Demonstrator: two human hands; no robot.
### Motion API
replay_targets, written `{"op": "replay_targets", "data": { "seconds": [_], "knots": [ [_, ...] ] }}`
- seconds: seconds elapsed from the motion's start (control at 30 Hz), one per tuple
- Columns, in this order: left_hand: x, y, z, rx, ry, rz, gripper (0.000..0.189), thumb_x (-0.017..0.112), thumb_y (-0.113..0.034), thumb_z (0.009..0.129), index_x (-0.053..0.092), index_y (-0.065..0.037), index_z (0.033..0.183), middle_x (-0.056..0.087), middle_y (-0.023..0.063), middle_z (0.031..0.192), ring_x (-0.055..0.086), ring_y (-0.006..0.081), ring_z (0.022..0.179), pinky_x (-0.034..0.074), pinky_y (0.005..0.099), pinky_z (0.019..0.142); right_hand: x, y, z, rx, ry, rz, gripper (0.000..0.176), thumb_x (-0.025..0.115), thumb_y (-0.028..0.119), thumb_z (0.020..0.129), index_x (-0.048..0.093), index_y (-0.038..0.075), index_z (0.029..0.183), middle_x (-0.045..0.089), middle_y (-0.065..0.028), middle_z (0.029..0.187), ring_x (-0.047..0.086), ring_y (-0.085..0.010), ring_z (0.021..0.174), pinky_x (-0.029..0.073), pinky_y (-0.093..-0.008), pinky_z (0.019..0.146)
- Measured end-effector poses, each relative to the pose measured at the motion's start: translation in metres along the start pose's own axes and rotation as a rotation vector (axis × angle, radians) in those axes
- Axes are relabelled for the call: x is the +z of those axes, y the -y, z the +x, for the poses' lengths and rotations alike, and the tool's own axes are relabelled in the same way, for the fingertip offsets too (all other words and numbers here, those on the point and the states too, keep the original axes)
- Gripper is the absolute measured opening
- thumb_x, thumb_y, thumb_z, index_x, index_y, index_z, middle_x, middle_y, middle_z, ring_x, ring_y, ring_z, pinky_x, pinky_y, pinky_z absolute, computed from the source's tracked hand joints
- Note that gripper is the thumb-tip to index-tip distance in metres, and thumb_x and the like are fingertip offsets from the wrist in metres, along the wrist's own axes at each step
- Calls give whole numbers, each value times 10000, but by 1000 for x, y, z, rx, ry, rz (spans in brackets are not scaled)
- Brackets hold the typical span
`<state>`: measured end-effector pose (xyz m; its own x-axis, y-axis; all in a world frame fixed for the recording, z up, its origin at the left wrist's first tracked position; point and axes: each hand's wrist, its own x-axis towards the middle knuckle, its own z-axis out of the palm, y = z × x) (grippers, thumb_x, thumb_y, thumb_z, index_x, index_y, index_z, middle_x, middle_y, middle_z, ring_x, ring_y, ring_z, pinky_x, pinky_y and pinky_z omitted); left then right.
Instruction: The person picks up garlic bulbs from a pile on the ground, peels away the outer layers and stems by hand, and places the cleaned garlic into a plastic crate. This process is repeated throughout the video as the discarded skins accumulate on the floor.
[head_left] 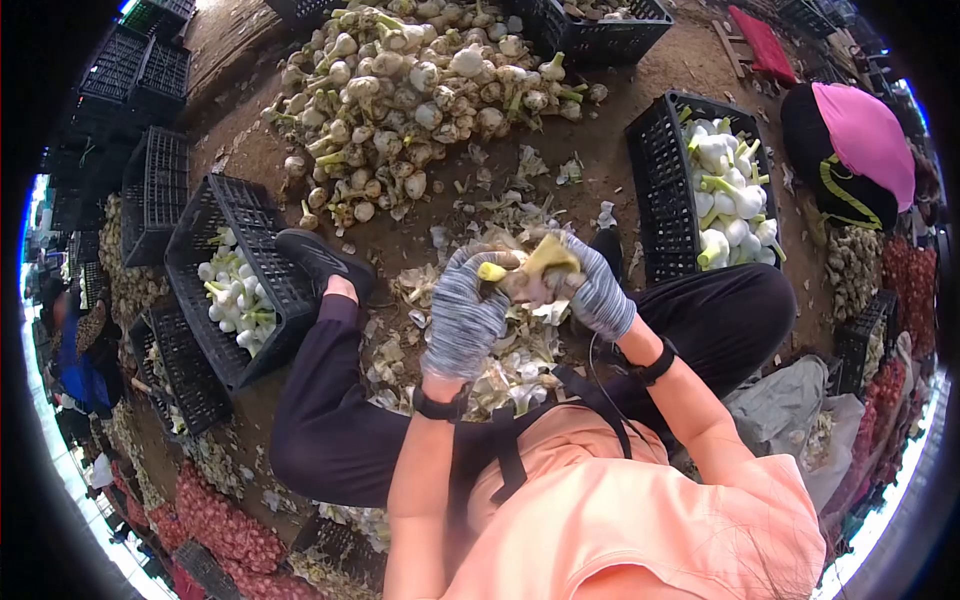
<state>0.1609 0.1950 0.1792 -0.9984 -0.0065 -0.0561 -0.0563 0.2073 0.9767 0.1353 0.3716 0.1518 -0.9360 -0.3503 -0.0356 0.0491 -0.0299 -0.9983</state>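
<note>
Both my hands wear grey knitted gloves and meet in front of me over a litter of husks. My left hand (466,315) is closed on a garlic bulb, with a yellow-green cut stem (491,271) poking out by the fingers. My right hand (601,292) is closed at the other side, on a piece of yellowish garlic skin (550,256). The bulb itself is partly hidden by fingers and loose skin. Below the hands lie pale peeled husks (520,375).
A large heap of unpeeled garlic (400,100) lies ahead. Black crates of white garlic stand at left (190,270) and right (650,190). A person in pink (865,140) bends at the far right. Red net sacks (230,520) lie at lower left.
</note>
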Motion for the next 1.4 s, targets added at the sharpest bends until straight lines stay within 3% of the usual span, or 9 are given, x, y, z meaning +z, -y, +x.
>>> {"op": "replay_targets", "data": {
  "seconds": [0.1,0.37,0.5,0.6,0.67,0.8,0.97,1.23,1.4],
  "knots": [
    [-13,-3,1,-45,116,-72,157,647,0,744,627,-23,898,580,58,958,560,127,862,459,239,759,-8,4,7,265,-81,303,149,487,98,821,548,-26,876,575,-84,706,592,-151,578,519,-284,466],
    [-39,21,4,-181,411,-736,181,705,-117,719,626,-58,871,579,50,956,545,155,922,424,275,829,4,-15,20,1021,-98,930,148,496,191,824,560,59,808,506,-20,599,447,-117,464,359,-235,375],
    [-22,44,-6,-277,109,-1207,257,699,-180,744,599,-49,941,564,49,996,551,184,948,443,298,846,17,-32,2,982,143,1001,148,547,225,825,543,78,824,486,4,608,404,-70,463,324,-215,378],
    [-23,57,-8,-376,-32,-1412,229,620,-156,811,578,-29,997,580,82,1039,556,215,998,480,337,863,7,-17,-9,1036,154,799,225,557,246,828,556,43,925,554,-32,701,517,-121,588,438,-268,485],
    [-21,63,-9,-446,-146,-1471,231,571,-149,844,567,-22,1037,592,104,1053,570,222,991,490,343,872,2,19,1,669,614,-54,406,572,287,825,498,1,1103,589,-127,958,583,-224,850,488,-325,721],
    [-17,61,-3,-484,-200,-1481,235,586,-141,833,568,-16,1031,599,94,1027,580,205,968,495,313,871,7,22,12,374,318,-1131,576,612,268,791,382,6,1249,486,-162,1215,501,-265,1088,405,-320,911],
    [-19,70,-4,-563,-160,-1378,262,576,-177,842,557,-18,1049,572,113,1077,544,229,1025,464,351,904,15,5,23,-9,220,-241,619,632,95,741,354,38,1292,458,-160,1251,515,-232,1071,424,-314,880],
    [-20,94,-2,-636,-239,-1420,162,593,-132,831,603,-37,961,635,61,912,623,147,827,544,248,724,11,5,0,211,413,-149,228,562,107,815,576,-29,998,601,-50,817,566,-95,774,474,-243,704],
    [-12,76,2,-608,-361,-1041,202,642,-174,810,613,-42,959,622,19,819,553,78,624,466,189,547,-31,-7,14,367,120,1015,431,605,176,758,487,-22,1122,574,-65,876,527,-99,661,435,-215,546]
  ]
}}
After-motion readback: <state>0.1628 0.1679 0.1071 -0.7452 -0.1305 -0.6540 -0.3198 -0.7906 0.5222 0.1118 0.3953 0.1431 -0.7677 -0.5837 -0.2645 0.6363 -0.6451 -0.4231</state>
